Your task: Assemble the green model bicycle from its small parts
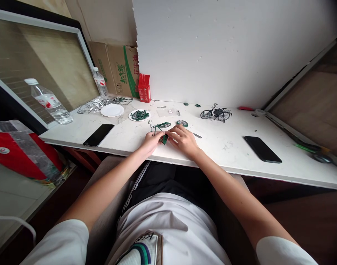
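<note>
Near the front edge of the white table, both hands meet at a small green model bicycle [156,129], partly built. My left hand [152,142] is closed on its frame, thumb stretched toward the dark green part [165,139] at its end. From the other side my right hand [184,140] pinches at that same part, its fingertips hiding the exact contact. A loose green-rimmed wheel [182,123] lies just behind my right hand. Another green wheel-like piece [164,125] shows behind my left fingers; whether it is attached I cannot tell.
A finished black model bicycle [216,113] stands at the back right. Green parts [140,115] fill a white plate; another white plate [112,110] is beside it. Phones [99,135] [262,149] lie at either side. Bottles [51,103], a red box [144,88] and a carton [116,70] stand behind.
</note>
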`<state>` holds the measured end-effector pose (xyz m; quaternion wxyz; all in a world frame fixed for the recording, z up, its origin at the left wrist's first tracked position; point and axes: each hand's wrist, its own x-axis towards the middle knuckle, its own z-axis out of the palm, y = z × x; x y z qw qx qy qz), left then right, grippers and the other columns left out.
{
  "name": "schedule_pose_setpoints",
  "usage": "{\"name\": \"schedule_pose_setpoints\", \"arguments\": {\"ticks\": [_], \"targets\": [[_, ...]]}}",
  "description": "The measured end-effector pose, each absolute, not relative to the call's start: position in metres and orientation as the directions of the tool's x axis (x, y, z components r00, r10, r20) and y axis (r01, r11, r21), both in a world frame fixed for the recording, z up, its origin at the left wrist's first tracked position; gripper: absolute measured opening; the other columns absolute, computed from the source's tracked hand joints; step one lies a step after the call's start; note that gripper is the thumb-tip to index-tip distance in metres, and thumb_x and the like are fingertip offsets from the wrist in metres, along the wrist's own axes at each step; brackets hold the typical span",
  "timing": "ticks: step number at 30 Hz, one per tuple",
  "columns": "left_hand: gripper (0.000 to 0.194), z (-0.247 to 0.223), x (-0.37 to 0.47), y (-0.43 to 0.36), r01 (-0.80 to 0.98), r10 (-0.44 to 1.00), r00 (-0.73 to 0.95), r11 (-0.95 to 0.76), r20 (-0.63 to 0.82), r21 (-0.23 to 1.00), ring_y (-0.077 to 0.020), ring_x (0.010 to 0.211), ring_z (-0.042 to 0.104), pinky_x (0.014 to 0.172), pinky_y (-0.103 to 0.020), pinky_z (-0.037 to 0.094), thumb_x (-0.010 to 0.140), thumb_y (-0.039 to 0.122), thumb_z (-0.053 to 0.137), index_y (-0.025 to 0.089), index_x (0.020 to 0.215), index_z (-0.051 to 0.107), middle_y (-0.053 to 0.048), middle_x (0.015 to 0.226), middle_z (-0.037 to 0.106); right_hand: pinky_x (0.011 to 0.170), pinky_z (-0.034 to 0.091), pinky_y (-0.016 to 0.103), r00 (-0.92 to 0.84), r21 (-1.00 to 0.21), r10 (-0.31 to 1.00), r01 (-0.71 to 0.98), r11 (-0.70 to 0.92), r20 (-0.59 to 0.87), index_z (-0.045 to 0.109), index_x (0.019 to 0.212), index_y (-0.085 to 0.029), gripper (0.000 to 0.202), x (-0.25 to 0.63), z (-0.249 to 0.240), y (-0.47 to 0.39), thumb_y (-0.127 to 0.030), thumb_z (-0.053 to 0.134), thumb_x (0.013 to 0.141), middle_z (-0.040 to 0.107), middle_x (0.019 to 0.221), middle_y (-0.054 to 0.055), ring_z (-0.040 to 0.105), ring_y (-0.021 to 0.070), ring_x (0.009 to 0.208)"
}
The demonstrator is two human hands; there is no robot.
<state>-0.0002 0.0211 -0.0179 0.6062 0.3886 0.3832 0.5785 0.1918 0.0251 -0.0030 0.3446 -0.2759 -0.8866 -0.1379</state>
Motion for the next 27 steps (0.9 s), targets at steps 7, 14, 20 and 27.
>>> {"name": "schedule_pose_setpoints", "arguments": {"ticks": [7, 14, 20, 27], "targets": [[0.029, -0.015, 0.001, 0.018, -0.409, 0.999, 0.031, 0.027, -0.016, 0.912, -0.0169, 0.073, 0.064, 0.065, -0.029, 0.045, 0.063, 0.033, 0.090, 0.012, 0.077, 0.075, -0.007, 0.078, 0.074, 0.077, 0.056, 0.039, -0.624, 0.111, 0.375, 0.598, 0.794, 0.686, 0.069, 0.134, -0.023, 0.031, 0.193, -0.005, 0.020, -0.023, 0.056, 0.107, 0.075, 0.114, 0.012, 0.063, 0.0281, 0.118], [0.028, -0.018, -0.001, 0.018, -0.389, 0.999, 0.036, 0.020, -0.007, 0.921, -0.0174, 0.073, 0.065, 0.067, -0.030, 0.046, 0.065, 0.035, 0.088, 0.013, 0.078, 0.076, -0.008, 0.077, 0.074, 0.076, 0.057, 0.040, -0.600, 0.038, 0.416, 0.599, 0.800, 0.684, 0.070, 0.133, -0.023, 0.032, 0.191, -0.003, 0.020, -0.023, 0.056, 0.105, 0.074, 0.113, 0.013, 0.063, 0.0286, 0.111], [0.028, -0.018, -0.001, 0.018, -0.408, 0.999, 0.043, 0.017, 0.001, 0.913, -0.0172, 0.073, 0.065, 0.067, -0.030, 0.047, 0.065, 0.034, 0.089, 0.013, 0.077, 0.074, -0.006, 0.076, 0.073, 0.083, 0.057, 0.041, -0.547, -0.083, 0.457, 0.574, 0.814, 0.701, 0.072, 0.129, -0.024, 0.030, 0.189, 0.000, 0.017, -0.022, 0.056, 0.103, 0.073, 0.113, 0.011, 0.062, 0.0286, 0.110], [0.032, -0.014, -0.001, 0.016, -0.402, 0.997, 0.081, 0.030, 0.003, 0.915, -0.0195, 0.072, 0.070, 0.075, -0.034, 0.052, 0.068, 0.037, 0.089, 0.012, 0.078, 0.072, -0.009, 0.076, 0.074, 0.079, 0.057, 0.040, -0.361, -0.274, 0.561, 0.601, 0.751, 0.745, 0.068, 0.130, -0.021, 0.031, 0.196, 0.008, 0.021, -0.024, 0.048, 0.106, 0.075, 0.108, 0.011, 0.062, 0.0287, 0.108]]}}
